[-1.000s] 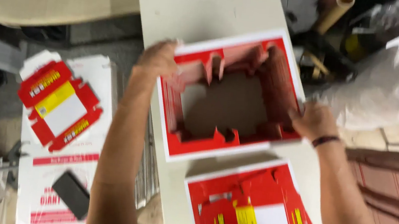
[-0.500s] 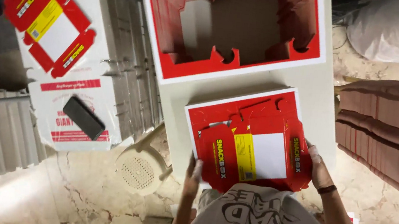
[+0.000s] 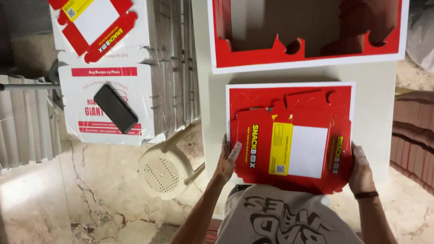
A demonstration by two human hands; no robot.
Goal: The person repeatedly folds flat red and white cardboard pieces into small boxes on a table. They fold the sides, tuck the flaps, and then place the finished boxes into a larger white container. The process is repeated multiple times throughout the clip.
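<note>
Head view: looks straight down over the person's grey printed shirt onto a pale bench (image 3: 375, 95) in the middle of the frame.
Thing in hand: a flat red carton blank (image 3: 292, 149) with a yellow stripe and a white panel, lying at the bench's near edge, lower centre, on top of a red sheet with a white border (image 3: 241, 95).
Left hand (image 3: 227, 158): fingers curled onto the blank's left edge; the grip is closed on that edge, thumb side hidden.
Right hand (image 3: 360, 172): wrapped round the blank's right edge, a dark band at the wrist; the grip is closed on the carton there too.
Upper centre: a larger red die-cut sheet (image 3: 304, 31) with a big cut-out window, lying apart from the held blank.
Upper left: another loose carton blank (image 3: 86, 9) on a white box (image 3: 104, 96), with a dark phone-like slab (image 3: 115, 108) resting on the box's lid.
Lower left: a cream plastic stool (image 3: 160, 172) on the marble floor, just beside the bench.
Right edge: stacks of brownish flat board (image 3: 433, 134).
Doing it well, as a judgement: keep both hands level on opposite edges so the blank stays square, press at the creases rather than the printed panel, and avoid dragging the sheet beneath off the bench's near edge.
</note>
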